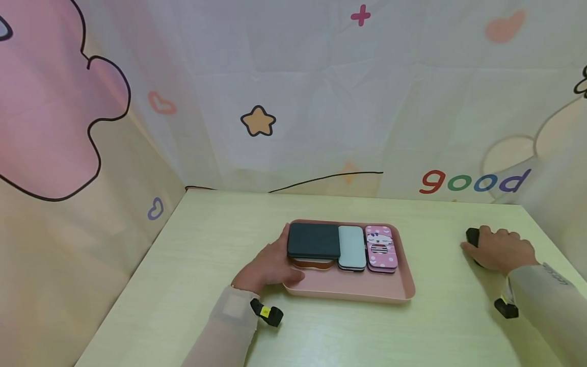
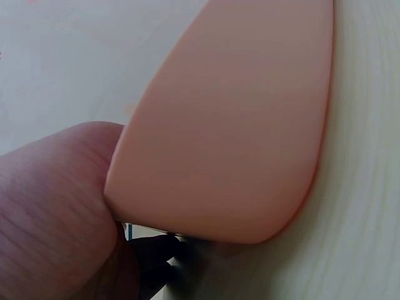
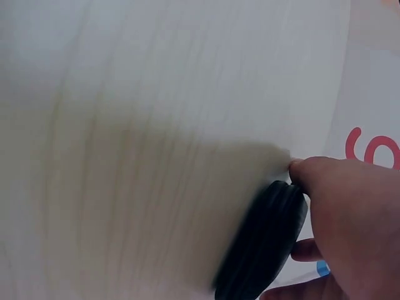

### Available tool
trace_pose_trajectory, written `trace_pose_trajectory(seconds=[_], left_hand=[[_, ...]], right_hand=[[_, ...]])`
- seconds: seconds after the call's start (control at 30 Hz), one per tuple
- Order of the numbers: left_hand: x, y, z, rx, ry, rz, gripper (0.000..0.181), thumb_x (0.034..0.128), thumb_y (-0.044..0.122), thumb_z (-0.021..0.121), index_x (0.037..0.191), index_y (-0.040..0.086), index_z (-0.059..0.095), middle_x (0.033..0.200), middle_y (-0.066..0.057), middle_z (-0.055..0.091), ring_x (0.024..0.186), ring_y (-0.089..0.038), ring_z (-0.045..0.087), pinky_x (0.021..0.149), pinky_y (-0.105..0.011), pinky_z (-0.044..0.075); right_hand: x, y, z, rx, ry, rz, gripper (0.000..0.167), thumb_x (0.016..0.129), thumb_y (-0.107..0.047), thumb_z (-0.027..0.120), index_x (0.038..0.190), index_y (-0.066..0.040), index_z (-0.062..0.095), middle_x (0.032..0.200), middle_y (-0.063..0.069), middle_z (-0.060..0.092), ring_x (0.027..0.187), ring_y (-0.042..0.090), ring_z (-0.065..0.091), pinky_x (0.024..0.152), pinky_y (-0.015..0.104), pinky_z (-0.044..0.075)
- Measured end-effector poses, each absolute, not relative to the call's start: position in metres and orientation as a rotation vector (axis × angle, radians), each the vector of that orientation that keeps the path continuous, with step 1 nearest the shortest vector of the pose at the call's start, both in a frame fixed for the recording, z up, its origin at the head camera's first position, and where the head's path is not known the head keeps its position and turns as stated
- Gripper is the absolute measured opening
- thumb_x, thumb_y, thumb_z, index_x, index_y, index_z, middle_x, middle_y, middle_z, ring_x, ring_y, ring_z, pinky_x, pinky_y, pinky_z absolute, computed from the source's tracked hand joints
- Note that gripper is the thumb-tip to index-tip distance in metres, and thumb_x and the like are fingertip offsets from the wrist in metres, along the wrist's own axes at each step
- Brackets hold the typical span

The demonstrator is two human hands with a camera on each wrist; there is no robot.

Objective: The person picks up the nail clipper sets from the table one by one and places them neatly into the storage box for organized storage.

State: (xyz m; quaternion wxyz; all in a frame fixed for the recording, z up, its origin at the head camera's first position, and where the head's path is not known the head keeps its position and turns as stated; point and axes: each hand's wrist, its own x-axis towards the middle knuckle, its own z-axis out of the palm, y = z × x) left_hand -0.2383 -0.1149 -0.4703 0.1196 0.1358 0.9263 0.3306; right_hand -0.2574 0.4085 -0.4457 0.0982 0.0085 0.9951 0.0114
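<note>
In the head view my left hand (image 1: 270,262) grips the left side of a pink tray (image 1: 348,288), its thumb at the rim. The left wrist view shows the outer wall of the tray (image 2: 225,125) with the hand (image 2: 62,200) at its corner. Inside the tray lie a flat black case (image 1: 314,239), a pale blue tin (image 1: 352,247) and a pink tin (image 1: 381,247) with a cartoon cat. A brown-edged item (image 1: 314,264) is mostly hidden under the black case. Off to the right, my right hand (image 1: 504,250) holds a rounded, ridged black object (image 3: 265,240) at the table surface.
The tray stands on a pale wood-grain table (image 1: 220,219). Behind it hangs a printed cloth (image 1: 302,148), which also runs along the left and right sides. A black wrist camera (image 1: 270,313) is strapped to the left sleeve, another (image 1: 506,308) to the right.
</note>
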Motion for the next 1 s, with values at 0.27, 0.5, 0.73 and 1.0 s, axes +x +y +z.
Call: trace_pose_trajectory(seconds=[0.27,0.5,0.73,1.0], left_hand=[[-0.2389,-0.1138,-0.4700,0.406,2.720,0.948,0.125,0.0736,0.033,0.086,0.162,0.019,-0.001,0.155,-0.012,0.044,0.135,-0.038,0.047,0.109,-0.054,0.040],[-0.2389,-0.1139,-0.4706,0.396,2.713,0.953,0.125,0.0737,0.032,0.085,0.162,0.018,-0.001,0.156,-0.011,0.042,0.137,-0.038,0.045,0.110,-0.055,0.039],[-0.2373,-0.1144,-0.4691,0.389,2.701,0.972,0.124,0.0743,0.032,0.085,0.162,0.019,-0.001,0.156,-0.011,0.043,0.138,-0.038,0.044,0.110,-0.055,0.038],[-0.2376,-0.1146,-0.4705,0.384,2.700,0.962,0.124,0.0755,0.033,0.084,0.162,0.016,-0.003,0.157,-0.011,0.042,0.137,-0.037,0.045,0.110,-0.055,0.038]], right_hand=[[-0.2605,0.4126,-0.4515,0.023,2.911,0.043,0.088,0.096,-0.059,0.049,0.125,0.023,0.034,0.108,0.048,0.051,0.084,0.058,0.054,0.071,0.068,0.048],[-0.2583,0.4131,-0.4507,-0.006,2.900,0.000,0.084,0.098,-0.053,0.048,0.132,0.022,0.031,0.117,0.051,0.045,0.095,0.065,0.052,0.074,0.070,0.047],[-0.2569,0.4124,-0.4498,-0.014,2.882,-0.065,0.083,0.098,-0.050,0.050,0.136,0.021,0.029,0.121,0.052,0.044,0.101,0.067,0.051,0.080,0.072,0.045],[-0.2547,0.4148,-0.4529,-0.059,2.916,-0.049,0.085,0.098,-0.053,0.049,0.138,0.020,0.031,0.120,0.051,0.045,0.102,0.066,0.050,0.083,0.070,0.045]])
